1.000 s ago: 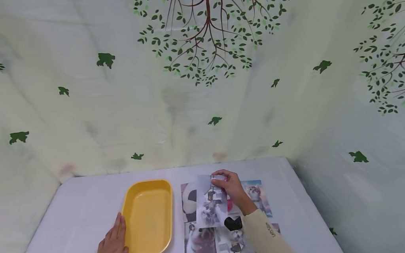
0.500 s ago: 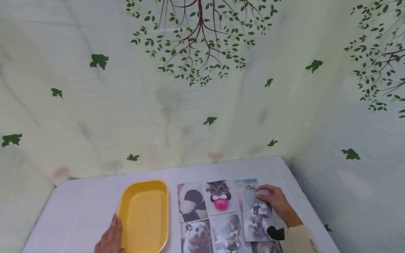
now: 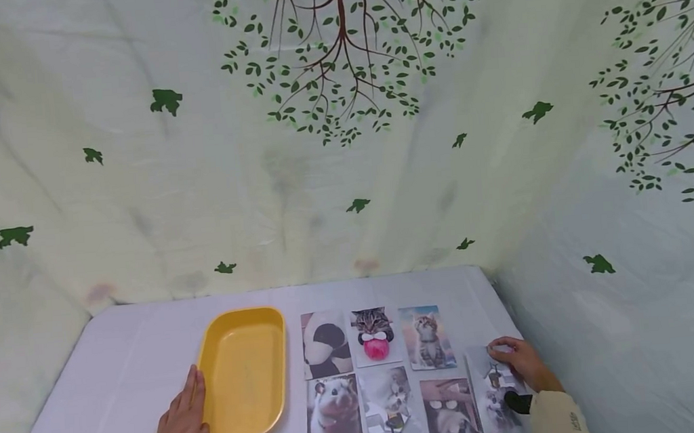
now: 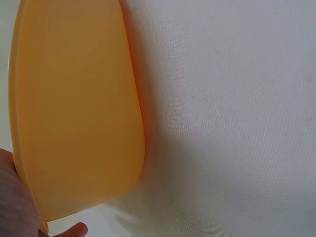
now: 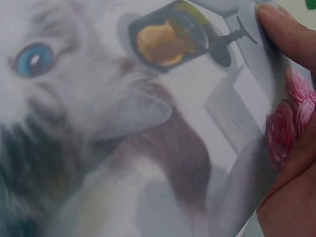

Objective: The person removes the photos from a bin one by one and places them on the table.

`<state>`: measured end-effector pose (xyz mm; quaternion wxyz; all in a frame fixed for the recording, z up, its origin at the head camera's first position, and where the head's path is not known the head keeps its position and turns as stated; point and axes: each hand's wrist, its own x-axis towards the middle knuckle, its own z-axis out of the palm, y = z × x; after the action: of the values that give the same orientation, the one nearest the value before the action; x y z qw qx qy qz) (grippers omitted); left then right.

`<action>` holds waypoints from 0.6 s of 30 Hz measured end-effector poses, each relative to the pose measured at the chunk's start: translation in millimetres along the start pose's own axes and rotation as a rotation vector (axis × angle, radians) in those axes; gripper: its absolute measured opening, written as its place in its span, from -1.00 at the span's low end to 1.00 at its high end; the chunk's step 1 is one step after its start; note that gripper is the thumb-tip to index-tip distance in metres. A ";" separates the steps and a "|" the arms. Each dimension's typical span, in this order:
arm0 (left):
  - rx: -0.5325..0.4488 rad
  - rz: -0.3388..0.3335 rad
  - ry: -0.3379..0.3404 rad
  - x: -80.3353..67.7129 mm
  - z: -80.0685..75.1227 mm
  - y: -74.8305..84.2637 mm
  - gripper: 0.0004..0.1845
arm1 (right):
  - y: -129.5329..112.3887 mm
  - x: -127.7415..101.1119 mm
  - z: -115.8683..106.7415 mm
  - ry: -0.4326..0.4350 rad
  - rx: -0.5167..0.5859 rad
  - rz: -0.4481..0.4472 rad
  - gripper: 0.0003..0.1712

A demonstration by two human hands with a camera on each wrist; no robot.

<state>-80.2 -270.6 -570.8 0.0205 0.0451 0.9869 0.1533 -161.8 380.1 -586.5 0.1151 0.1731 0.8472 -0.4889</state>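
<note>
- Nearest me, my left hand (image 3: 177,430) lies flat on the white table (image 3: 126,370), fingers straight and relaxed, gripping nothing; its fingertips sit against the left rim of the yellow tray (image 3: 244,374). The left wrist view shows that tray's (image 4: 74,108) outer wall close up, with a bit of palm at the frame's lower edge.
- Right side, same depth — my right hand (image 3: 517,363) pinches the far corner of a cat photo (image 3: 495,388), thumb and fingers curled on its top edge. In the right wrist view the print (image 5: 123,128) fills the frame: a blue eye, grey fur, pink roses near the thumb (image 5: 284,29). I cannot tell whether the card lies fully flat.
- The held photo sits at the right end of the near row, just beside the sunglasses-cat photo (image 3: 451,415).
- Near row, going left: a fluffy-cat photo (image 3: 392,406), then the hamster photo (image 3: 333,416) just right of the tray.
- Far row, behind these: a black-and-white animal photo (image 3: 325,344), a cat with a pink ball (image 3: 375,336), a standing kitten (image 3: 426,338).
- Furthest back — a pale cloth backdrop (image 3: 341,142) printed with trees and green leaves rises behind and to the right of the table.
</note>
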 end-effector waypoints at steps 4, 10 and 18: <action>-0.002 -0.003 0.002 -0.3 -0.2 -0.1 -0.09 | 12.1 -2.0 -3.5 -0.010 -0.093 -0.001 -0.52; -0.001 -0.018 -0.021 -1.1 0.3 -0.4 -0.09 | 12.4 -8.1 0.7 0.024 -0.155 -0.069 -0.64; 0.008 -0.012 -0.015 0.0 0.0 -0.4 -0.12 | 15.5 -2.4 12.1 0.138 -0.203 -0.075 -0.77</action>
<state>-80.2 -270.9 -570.9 0.0285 0.0404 0.9876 0.1489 -153.0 376.3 -603.9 0.0549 0.1621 0.9041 -0.3916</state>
